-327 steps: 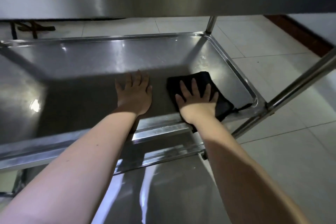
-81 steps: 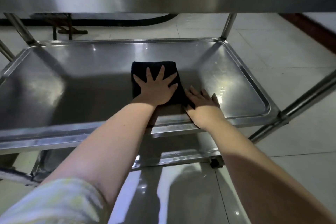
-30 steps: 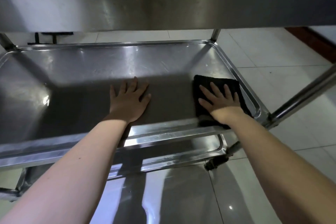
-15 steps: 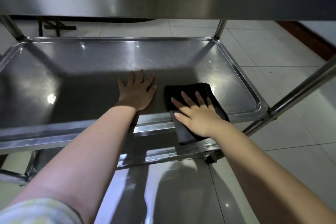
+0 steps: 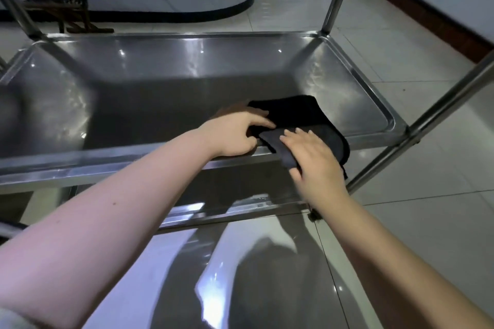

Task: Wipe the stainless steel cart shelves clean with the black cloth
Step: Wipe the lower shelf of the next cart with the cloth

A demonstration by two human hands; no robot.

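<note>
If let go now, risks dropping the cloth (image 5: 294,112) off the front rim of the shelf (image 5: 107,165), centre right (partly overhanging slick steel); left hand (image 5: 232,133) pinching its left edge, right hand (image 5: 318,163) gripping the folded flap.

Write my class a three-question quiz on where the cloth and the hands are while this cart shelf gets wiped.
1. True or false: only the left hand touches the black cloth.
2. Where on the shelf is the cloth? A) far left corner B) centre C) near right part.
3. Fill in: under the right hand, a fold of cloth hangs over the shelf's ____ rim.
Key: 1 false, both hands touch it; 2 C; 3 near (front).
</note>
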